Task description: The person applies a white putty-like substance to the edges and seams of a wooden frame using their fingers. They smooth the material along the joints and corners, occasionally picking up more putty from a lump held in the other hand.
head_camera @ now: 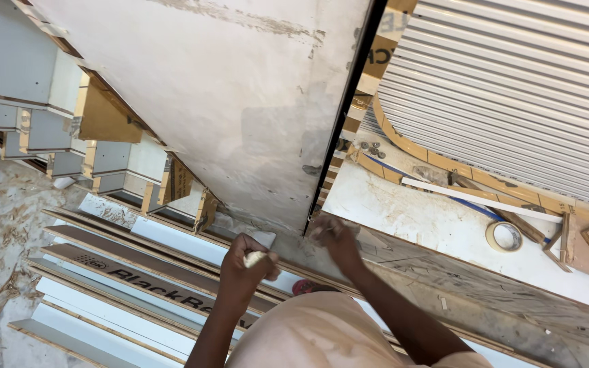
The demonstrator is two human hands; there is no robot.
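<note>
Hands both work at the lower edge of a large white board (240, 102) that fills the upper middle of the head view. Left hand (245, 267) is closed in a fist around a small pale wad (254, 258), which shows between thumb and curled fingers; whether it is cloth or paper cannot be told. The wad sits just below the board's lower edge, near it, with contact not clear. Right hand (335, 238) is blurred; its fingers appear bunched and pressed against the bench (431, 225) surface right at the foot of a dark vertical strip (342, 116) that bounds the white board on its right side. Whether this hand pinches anything cannot be told.

Surroundings: a roll of tape (505, 236) lies flat on the bench, well apart to the right of the right hand. A ribbed white panel (512, 88) occupies the upper right. Long laminated strips (124, 286) lie stacked in rows below and left of the left hand. Sawdust covers the floor (1, 225) at far left.
</note>
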